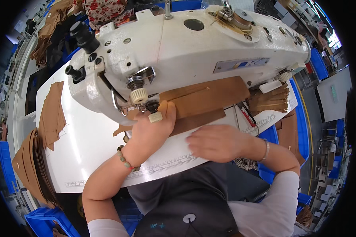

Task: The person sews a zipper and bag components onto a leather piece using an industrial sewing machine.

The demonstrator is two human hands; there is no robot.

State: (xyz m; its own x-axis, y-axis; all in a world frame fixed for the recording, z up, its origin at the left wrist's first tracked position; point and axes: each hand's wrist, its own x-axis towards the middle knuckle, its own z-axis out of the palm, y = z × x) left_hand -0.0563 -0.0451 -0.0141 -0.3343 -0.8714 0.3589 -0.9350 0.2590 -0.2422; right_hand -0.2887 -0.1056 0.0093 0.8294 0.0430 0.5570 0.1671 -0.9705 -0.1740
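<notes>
A white sewing machine [178, 51] spans the white worktable. Under its arm lies a long brown panel [213, 96] with a slit-like line along it, seemingly leather or cloth. A narrower brown strip [199, 121] lies along its near side. My left hand [152, 128] is beside the needle area, its thumb and forefinger close together on the panel's left end; machine knobs cover part of the fingers. Blurred by motion, my right hand [215, 143] is over the table's front part, just nearer to me than the strip and apart from it. Its finger shape is unclear.
Brown cut pieces [53, 114] lie on the table's left, with a thick stack [33, 166] hanging over that edge. At right are small brown pieces [269, 98] and a red-and-black tool [247, 114]. Blue bins [300, 130] flank the table. Another person [106, 14] sits beyond the machine.
</notes>
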